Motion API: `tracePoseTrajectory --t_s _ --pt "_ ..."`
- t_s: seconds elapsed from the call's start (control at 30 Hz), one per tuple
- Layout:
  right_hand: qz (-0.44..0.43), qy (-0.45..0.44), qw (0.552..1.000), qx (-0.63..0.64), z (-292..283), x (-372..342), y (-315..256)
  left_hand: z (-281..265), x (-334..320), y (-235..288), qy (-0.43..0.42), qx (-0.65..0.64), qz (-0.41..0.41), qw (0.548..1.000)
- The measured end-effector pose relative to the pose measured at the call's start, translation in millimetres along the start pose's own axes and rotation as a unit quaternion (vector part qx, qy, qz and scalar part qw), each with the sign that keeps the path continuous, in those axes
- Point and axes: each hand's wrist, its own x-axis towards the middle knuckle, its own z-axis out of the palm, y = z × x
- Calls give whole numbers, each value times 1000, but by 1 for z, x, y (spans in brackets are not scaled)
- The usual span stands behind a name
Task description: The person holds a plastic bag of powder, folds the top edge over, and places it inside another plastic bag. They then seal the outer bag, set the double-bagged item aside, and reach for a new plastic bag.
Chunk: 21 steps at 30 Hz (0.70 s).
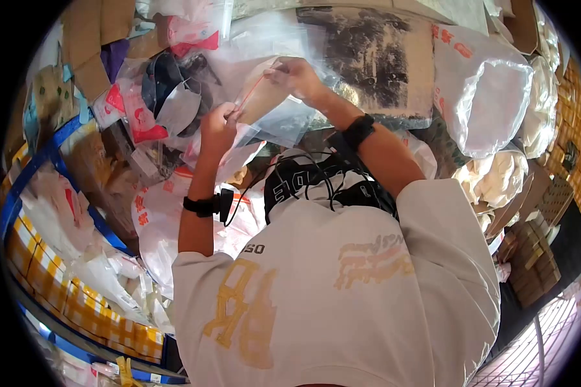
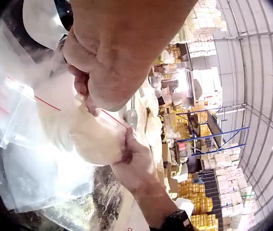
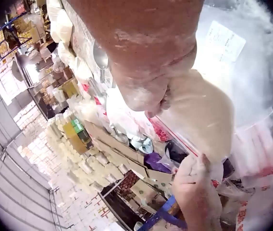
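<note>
Strong light is filling all three views, while black vignetting is swallowing the corners and wide-angle distortion is bowing the blue metal rail (image 1: 63, 134) in the head view. Glare is whitening the flat clear plastic bags (image 2: 45, 168) in the left wrist view, hiding detail. In the right wrist view, the translucent plastic bag with a red seal line (image 3: 206, 115) is glowing softly, and distant stacked white boxes (image 3: 79, 207) are losing sharpness.
</note>
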Motion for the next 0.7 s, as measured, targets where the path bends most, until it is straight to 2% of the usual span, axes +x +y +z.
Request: tracePoseTrajectory --t_s 0.1,0.2,0.27,0.33,0.43,0.53,0.63,0.7 --pt "5 3 1000 13 1 -1 1 2 -8 -8 21 20 57 998" --pt "-13 4 1000 -14 3 -1 0 -2 -11 -3 -17 24 82 996" --pt "-32 -14 999 -9 5 -3 -7 -4 -15 -4 -55 15 54 997" --pt "-99 -19 991 -83 8 -6 -20 -12 -15 0 -75 34 38 996" --pt "-167 -52 971 -166 18 -14 -42 -12 -19 -12 66 80 194 975" --pt "-181 -67 961 -200 34 -14 -54 -32 -23 -15 98 104 266 953" --pt "-204 -89 957 -187 59 -21 -77 -67 -39 8 110 126 251 954" --pt "-218 -104 957 -162 77 -33 -102 -79 -49 10 209 72 242 945"
